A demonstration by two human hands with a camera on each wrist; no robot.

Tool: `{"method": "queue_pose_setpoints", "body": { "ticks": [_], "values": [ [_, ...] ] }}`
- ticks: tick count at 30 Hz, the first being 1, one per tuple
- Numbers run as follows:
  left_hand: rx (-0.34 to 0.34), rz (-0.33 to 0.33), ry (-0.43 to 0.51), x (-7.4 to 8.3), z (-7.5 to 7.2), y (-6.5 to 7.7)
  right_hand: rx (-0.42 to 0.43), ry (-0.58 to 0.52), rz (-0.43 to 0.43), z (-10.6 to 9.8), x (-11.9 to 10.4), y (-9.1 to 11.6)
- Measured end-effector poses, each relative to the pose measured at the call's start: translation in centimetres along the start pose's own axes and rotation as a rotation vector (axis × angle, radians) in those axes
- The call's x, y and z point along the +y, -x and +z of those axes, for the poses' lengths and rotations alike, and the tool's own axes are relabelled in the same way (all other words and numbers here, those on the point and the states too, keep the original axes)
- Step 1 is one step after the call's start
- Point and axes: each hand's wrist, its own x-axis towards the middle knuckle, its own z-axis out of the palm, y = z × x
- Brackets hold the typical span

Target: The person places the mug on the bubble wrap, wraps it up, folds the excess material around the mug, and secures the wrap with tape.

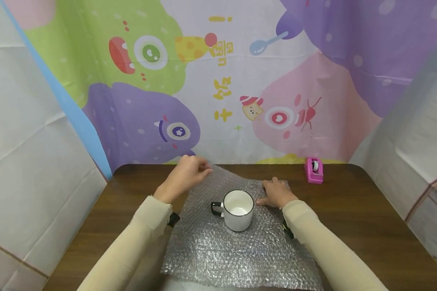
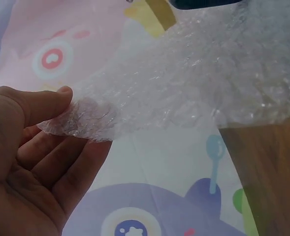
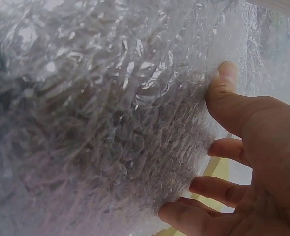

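A white mug [image 1: 238,216] with a dark rim and a black handle stands upright on a sheet of clear bubble wrap [image 1: 218,250]. The mug's handle points left. My left hand [image 1: 185,178] pinches the far left corner of the sheet between thumb and fingers and holds it raised; the left wrist view shows that crumpled corner [image 2: 88,118] in the grip. On the far right part of the sheet rests my right hand [image 1: 278,193], fingers spread, just right of the mug. In the right wrist view its thumb [image 3: 223,91] and fingertips touch the wrap.
A pink tape dispenser [image 1: 314,170] sits near the back right of the brown wooden table [image 1: 353,226]. Behind the table hangs a cloth [image 1: 218,141] printed with cartoon monsters. Pale sheets [image 1: 32,133] hang along both sides.
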Motion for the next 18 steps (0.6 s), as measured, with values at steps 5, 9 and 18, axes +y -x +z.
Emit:
{"method": "queue_pose_setpoints", "body": {
  "ticks": [5,9,18],
  "values": [
    [0.002,0.006,0.012,0.5,0.1,0.0,0.008,0.009,-0.013,0.1,0.1,0.0],
    [0.003,0.029,0.020,0.8,0.2,0.0,0.016,0.017,-0.027,0.1,0.1,0.0],
    [0.006,0.088,0.014,2.1,0.2,-0.2,0.007,-0.004,-0.013,0.1,0.2,-0.1]
  ]
}}
